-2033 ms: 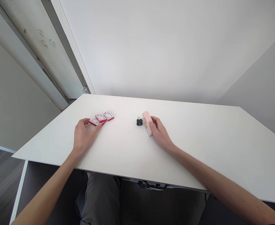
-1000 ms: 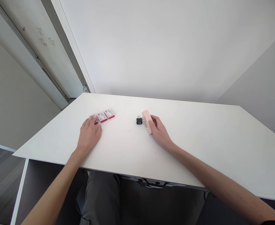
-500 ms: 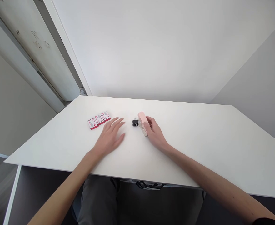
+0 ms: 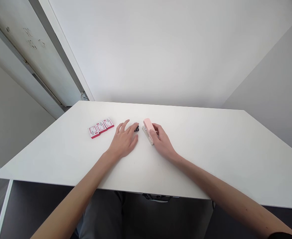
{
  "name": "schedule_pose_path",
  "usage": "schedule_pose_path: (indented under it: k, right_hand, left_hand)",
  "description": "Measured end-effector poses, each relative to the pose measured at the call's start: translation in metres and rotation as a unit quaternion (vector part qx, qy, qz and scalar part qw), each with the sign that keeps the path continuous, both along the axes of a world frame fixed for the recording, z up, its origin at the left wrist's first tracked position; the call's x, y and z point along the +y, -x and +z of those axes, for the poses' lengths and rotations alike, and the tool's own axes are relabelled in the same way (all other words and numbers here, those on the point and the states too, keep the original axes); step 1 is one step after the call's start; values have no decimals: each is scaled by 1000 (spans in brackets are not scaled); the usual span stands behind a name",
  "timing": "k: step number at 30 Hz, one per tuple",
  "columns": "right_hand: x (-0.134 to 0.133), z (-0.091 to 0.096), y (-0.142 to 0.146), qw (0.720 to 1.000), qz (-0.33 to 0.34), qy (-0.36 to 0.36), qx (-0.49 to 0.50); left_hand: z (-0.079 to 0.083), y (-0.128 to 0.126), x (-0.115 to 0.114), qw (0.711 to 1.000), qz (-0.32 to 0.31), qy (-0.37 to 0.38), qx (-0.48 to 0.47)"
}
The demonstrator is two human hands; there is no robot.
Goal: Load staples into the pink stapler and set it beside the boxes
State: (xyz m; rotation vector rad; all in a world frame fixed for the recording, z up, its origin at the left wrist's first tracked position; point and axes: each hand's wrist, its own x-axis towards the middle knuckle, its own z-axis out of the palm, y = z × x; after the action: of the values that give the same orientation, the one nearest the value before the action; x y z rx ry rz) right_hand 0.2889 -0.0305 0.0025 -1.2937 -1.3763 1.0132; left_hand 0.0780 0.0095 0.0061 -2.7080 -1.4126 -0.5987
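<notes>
A pink stapler (image 4: 148, 128) lies on the white table (image 4: 210, 149), and my right hand (image 4: 161, 142) rests against its right side with fingers curled round it. My left hand (image 4: 124, 139) lies flat with fingers spread, its fingertips on a small black object (image 4: 136, 128) just left of the stapler. Most of that black object is hidden by the fingers. Three red and white small boxes (image 4: 100, 127) lie in a row to the left of my left hand.
A white wall runs behind the table and a door frame (image 4: 61, 63) stands at the back left. My legs (image 4: 103, 215) show under the table's near edge.
My left hand left the red boxes and slid right across the table to the black object beside the stapler. My right hand stayed on the stapler.
</notes>
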Motion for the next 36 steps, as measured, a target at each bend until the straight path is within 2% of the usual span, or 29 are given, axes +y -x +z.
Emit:
schedule_pose_path:
  k: [9,16,19,21,23,27,30,32,36]
  right_hand:
    - [0,-1,-1,1000,4,4,-8]
    - [1,-1,0,1000,6,1,-18]
    - [1,-1,-1,999,3,-10,-46]
    - [1,-1,-1,998,2,-13,-64]
    - [1,-1,-1,997,7,-15,-75]
    - [2,-2,1,991,22,-61,-115]
    - [2,-4,3,984,26,-95,-151]
    - [2,-6,3,981,25,-99,-166]
    - [1,-8,2,980,28,-109,-164]
  left_hand:
    - [-9,23,33,987,155,-35,-21]
    - [-11,26,34,971,227,-44,-63]
    - [-12,25,33,968,239,-41,-62]
    - [-11,24,31,971,226,-43,-64]
    - [-8,24,26,979,185,-50,-68]
    - [3,17,10,996,26,-33,-80]
    - [9,10,-2,992,-69,13,-102]
    - [10,6,-7,987,-85,41,-132]
    - [8,7,-9,969,-74,104,-213]
